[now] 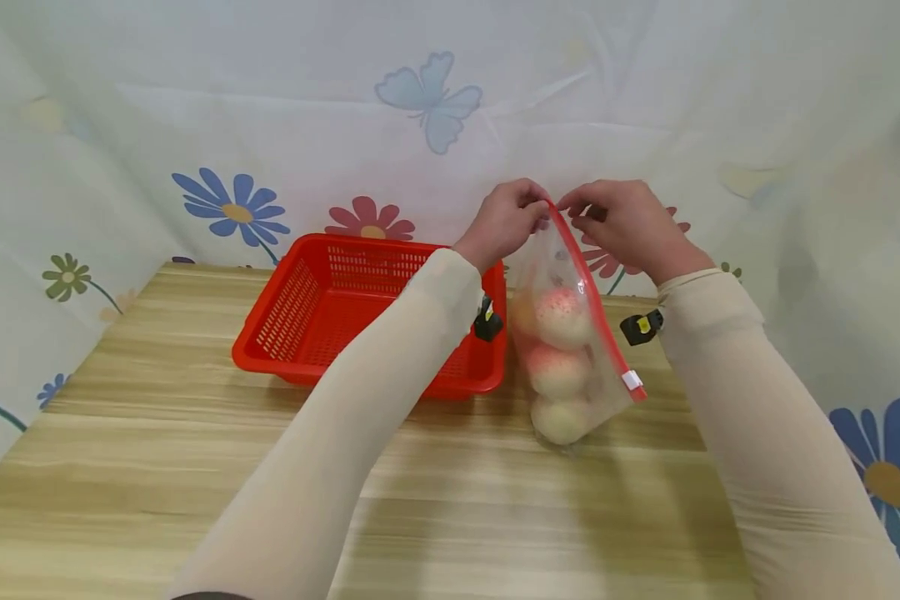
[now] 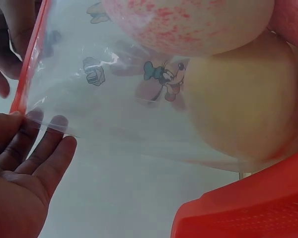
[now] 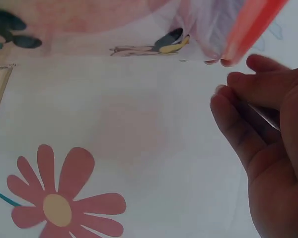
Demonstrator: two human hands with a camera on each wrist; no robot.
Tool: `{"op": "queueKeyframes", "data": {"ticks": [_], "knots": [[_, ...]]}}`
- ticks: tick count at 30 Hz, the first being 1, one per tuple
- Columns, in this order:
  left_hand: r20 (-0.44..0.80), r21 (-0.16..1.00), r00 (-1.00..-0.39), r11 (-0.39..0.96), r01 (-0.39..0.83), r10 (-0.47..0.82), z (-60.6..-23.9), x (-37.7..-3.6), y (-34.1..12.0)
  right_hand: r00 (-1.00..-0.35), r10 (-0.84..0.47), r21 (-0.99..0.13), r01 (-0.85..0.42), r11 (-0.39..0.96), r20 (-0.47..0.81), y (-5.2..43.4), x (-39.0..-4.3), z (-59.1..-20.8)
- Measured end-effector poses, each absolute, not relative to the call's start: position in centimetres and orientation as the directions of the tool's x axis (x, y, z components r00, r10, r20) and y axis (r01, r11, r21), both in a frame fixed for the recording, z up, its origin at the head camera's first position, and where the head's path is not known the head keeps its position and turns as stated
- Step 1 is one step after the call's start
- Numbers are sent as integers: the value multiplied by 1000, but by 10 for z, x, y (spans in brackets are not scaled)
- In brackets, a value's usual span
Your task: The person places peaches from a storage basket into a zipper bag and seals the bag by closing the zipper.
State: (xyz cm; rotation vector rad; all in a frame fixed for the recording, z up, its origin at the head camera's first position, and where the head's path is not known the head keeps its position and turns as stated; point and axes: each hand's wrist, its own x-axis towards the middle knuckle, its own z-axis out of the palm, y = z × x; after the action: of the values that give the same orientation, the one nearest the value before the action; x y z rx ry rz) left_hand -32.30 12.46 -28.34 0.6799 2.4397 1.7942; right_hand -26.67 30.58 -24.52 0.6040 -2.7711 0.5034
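Note:
A clear zip bag [image 1: 607,398] with a red zip strip [image 1: 588,287] hangs tilted over the table's right part. Inside are several peaches [image 1: 561,373], pale with pink speckles. A white slider [image 1: 632,380] sits near the low end of the strip. My left hand [image 1: 504,221] pinches the bag's upper corner between thumb and fingers. Close beside that corner is my right hand [image 1: 630,221], its fingers loosely bent. The right wrist view shows a gap between those fingertips [image 3: 238,79] and the strip. Cartoon prints mark the plastic.
A red plastic basket [image 1: 270,367] with slotted walls stands left of the bag, partly covered by my left sleeve. Both stand over a wood-grain table [image 1: 157,467]. Behind hangs a pale cloth [image 1: 285,108] printed with flowers and a butterfly. Each wrist carries a small black camera [image 1: 640,327].

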Motion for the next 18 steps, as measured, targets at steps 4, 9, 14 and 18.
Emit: {"op": "queueKeyframes", "data": {"ticks": [4,9,14,18], "knots": [[223,916,-898,233,326,380,-284,-323,126,-861,-411,-226,-482,846,300,303,-272,-246],[235,906,-896,249,343,378,-285,-322,125,-835,-447,-173,-515,839,321,298,-274,-245],[239,879,-900,312,360,366,-284,-318,124,-814,-480,-126,-542,831,327,296,-276,-244],[235,854,-913,376,358,335,-284,-312,123,-797,-499,-102,-559,823,341,295,-278,-244]]}}
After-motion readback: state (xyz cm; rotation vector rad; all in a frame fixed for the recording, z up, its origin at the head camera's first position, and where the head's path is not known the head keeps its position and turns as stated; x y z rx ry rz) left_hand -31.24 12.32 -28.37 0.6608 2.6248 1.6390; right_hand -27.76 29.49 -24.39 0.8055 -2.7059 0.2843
